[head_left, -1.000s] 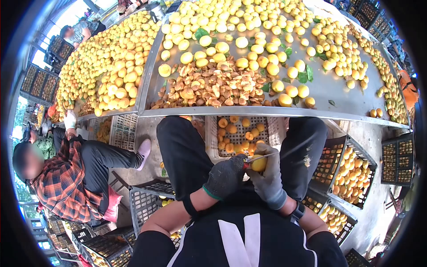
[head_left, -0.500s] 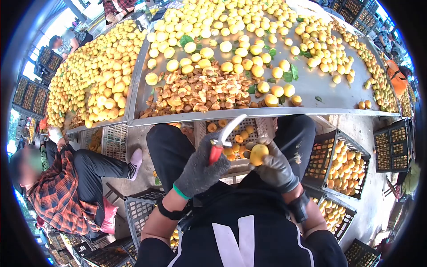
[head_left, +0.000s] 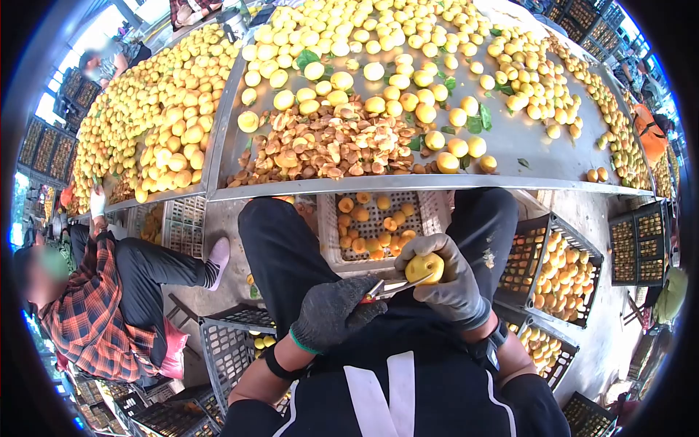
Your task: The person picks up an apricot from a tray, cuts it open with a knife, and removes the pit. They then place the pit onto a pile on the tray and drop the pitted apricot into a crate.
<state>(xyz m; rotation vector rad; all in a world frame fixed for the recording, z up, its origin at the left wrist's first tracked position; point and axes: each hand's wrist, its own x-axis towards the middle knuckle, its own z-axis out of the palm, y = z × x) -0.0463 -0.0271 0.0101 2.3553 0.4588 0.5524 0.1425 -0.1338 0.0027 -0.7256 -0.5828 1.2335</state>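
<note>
My left hand [head_left: 336,315], in a dark grey glove, is closed around the red handle of a knife [head_left: 397,288]. Its blade points right and its tip meets the lower side of a yellow apricot [head_left: 424,269]. My right hand [head_left: 453,280], in a grey glove, grips that apricot, with the stem hollow showing. Between my knees stands a pale plastic crate [head_left: 329,244] holding several orange apricot halves [head_left: 360,213]. Beyond it, at the metal table's front edge, lies a heap of brown pits [head_left: 328,142].
Whole apricots [head_left: 349,29] and some leaves cover much of the metal table [head_left: 502,156]. Black crates of apricots [head_left: 564,269] stand at my right, and another black crate [head_left: 222,357] at my left. A person in a plaid shirt [head_left: 95,320] sits on the left.
The knife has swung down from pointing upward, and its blade now meets the apricot. My left hand has lowered. My right hand has turned the apricot and shifted slightly.
</note>
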